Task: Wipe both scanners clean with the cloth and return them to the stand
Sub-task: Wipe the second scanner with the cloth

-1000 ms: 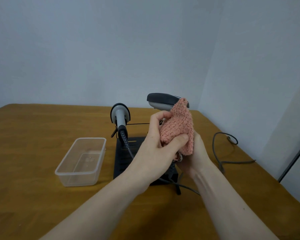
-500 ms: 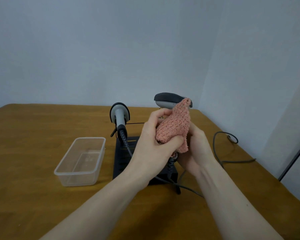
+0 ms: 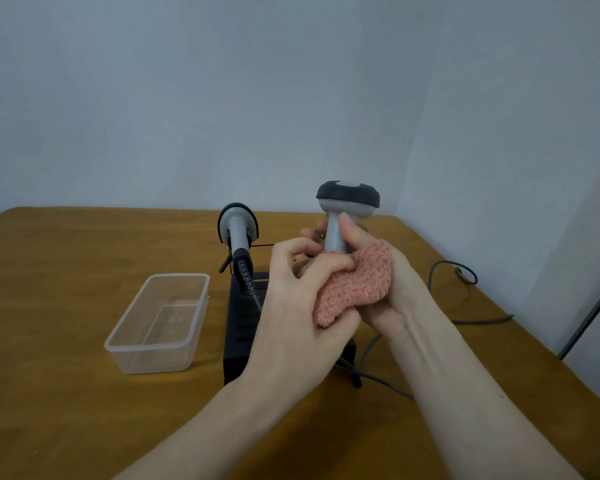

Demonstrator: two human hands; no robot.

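item: scanner (image 3: 340, 216), upright; my right hand (image 3: 392, 289) is gripping its handle, my left hand (image 3: 291, 306) is clutching the cloth (image 3: 357, 285) (pink) against it.

Nubby salmon-pink cloth (image 3: 355, 289); grey-handled, black-headed scanners (image 3: 343, 209) (image 3: 238, 230); black slotted stand (image 3: 241, 323); clear plastic tub (image 3: 160, 320); ochre wooden desk (image 3: 49, 341).

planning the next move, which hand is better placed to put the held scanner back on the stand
Right, probably. The right hand already grips the scanner by its handle, above the stand. The left hand is busy gripping the cloth, so it would have to let go first.
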